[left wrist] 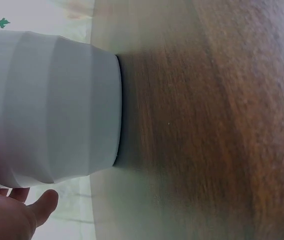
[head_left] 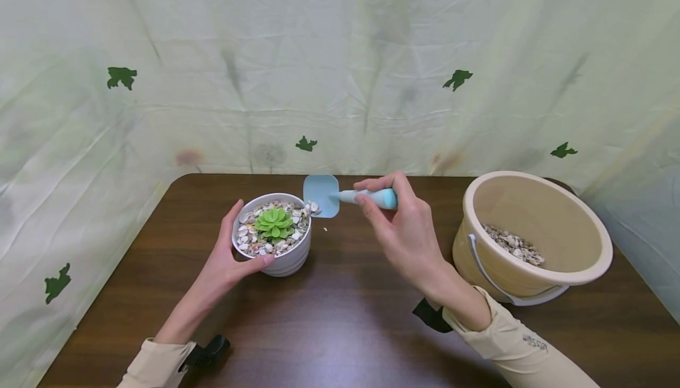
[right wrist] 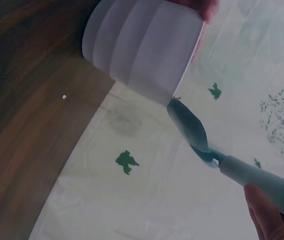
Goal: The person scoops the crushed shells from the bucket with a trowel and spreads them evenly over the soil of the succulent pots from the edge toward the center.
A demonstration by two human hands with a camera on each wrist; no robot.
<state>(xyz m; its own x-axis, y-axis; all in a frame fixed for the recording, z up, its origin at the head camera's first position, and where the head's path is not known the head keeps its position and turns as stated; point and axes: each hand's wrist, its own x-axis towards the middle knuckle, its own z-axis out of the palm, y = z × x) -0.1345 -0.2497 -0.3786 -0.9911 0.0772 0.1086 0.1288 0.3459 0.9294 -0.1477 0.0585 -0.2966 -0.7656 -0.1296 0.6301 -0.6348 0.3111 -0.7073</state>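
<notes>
A white ribbed plant pot (head_left: 289,263) stands upright on the table, filled with pale pebbles (head_left: 249,235) around a green succulent (head_left: 274,224). My left hand (head_left: 229,261) grips it from the left, thumb at the front and fingers round the far left side. In the right wrist view, a blue hand shovel (right wrist: 189,127) meets the pot's rim with its blade edge. My right hand (head_left: 406,231) holds the shovel by its handle, thumb and fingers around it. A few pebbles (head_left: 313,208) lie on the blade's left edge, beside the rim.
A beige bucket (head_left: 536,193) with a grey handle (head_left: 486,276) stands on the right, pebbles (head_left: 512,245) at its bottom. One small white pebble (right wrist: 64,96) lies on the brown table (head_left: 329,317) near the pot. A leaf-patterned cloth (head_left: 340,69) hangs behind the table.
</notes>
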